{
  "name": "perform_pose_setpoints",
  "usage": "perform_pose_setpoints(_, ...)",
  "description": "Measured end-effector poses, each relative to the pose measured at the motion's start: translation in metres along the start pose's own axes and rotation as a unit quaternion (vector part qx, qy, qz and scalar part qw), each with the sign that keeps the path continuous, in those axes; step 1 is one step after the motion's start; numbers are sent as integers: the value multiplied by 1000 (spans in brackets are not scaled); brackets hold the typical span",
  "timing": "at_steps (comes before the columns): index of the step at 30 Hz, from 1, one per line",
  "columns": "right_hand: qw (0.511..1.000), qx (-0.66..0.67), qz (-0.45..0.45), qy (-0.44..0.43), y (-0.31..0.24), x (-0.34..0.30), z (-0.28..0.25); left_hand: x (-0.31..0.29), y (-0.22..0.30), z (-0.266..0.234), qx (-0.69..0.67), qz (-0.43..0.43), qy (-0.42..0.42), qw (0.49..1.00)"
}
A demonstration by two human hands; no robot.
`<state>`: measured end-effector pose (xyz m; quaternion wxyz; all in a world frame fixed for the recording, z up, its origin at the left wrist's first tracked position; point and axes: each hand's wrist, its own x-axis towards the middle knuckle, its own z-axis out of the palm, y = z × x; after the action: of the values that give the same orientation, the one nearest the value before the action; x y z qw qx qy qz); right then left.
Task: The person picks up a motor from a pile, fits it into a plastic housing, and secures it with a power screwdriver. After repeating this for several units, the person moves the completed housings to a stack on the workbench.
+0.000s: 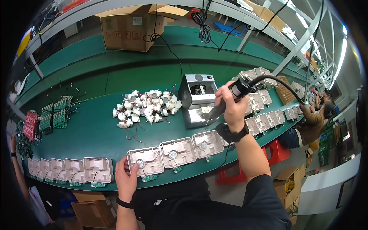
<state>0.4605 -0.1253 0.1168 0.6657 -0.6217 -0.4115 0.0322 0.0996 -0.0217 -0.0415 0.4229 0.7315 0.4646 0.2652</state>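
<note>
Now my right hand (232, 102) is raised, gripping a soldering iron (226, 100) over the grey station (197, 100); my left hand (126, 176) pinches a white housing (146, 161) at the counter's (96, 130) edge. Brown cardboard box (130, 28) sits behind.

Beyond the hands, a pile of small white motors (146, 108) lies on the green bench (88, 130). Farther back stands a cardboard box (130, 27). Far to the left sit green circuit boards (56, 115) and red boards (30, 125). Below the right hand stands a red stool (276, 151).
</note>
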Motion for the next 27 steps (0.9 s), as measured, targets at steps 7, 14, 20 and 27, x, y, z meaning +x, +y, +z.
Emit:
perform_pose_setpoints(7,978,205,13,-35,-45,-49,39,4,-8,-1,41,34,24,998)
perform_pose_setpoints(14,921,355,76,-140,-75,-93,84,-11,33,-9,6,144,79,986)
perform_pose_setpoints(20,905,357,112,-204,-88,-109,103,-17,44,-2,-30,215,2,976)
perform_pose_setpoints(27,898,352,128,-230,-89,-115,111,-17,27,-4,-15,265,-39,963)
